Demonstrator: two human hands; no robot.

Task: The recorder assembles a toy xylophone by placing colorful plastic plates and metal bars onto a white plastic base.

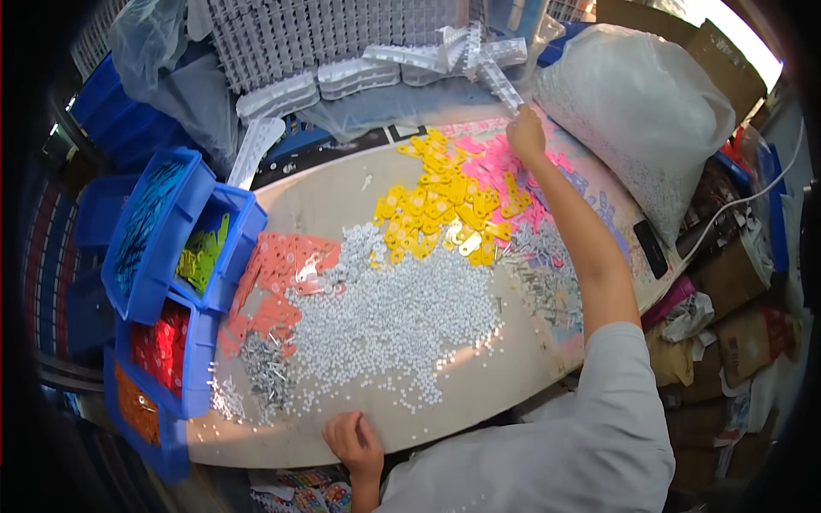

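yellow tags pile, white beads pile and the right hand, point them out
yellow tags pile (445, 205), head view, middle of the heap
white beads pile (393, 321), head view, centre of the spread
right hand (524, 135), head view, back of the hand

- Pale beige worktable with a rounded edge (479, 402), carrying loose small parts in separate heaps.
- Broad heap of small white round plastic pieces (398, 321), lying across the table's middle.
- Pile of flat yellow plastic tags (440, 205), sitting beyond the white heap.
- Spread of flat pink plastic tags (496, 167), lying against the yellow pile, towards the far right.
- Patch of flat salmon-orange plastic tags (278, 278), lying at the left, touching the white heap.
- Cluster of small silver metal pins (265, 372), resting near the front left edge.
- Second scatter of silver metal pins (543, 274), lying at the right.
- Dark flat rectangular device (652, 248), lying near the right edge.
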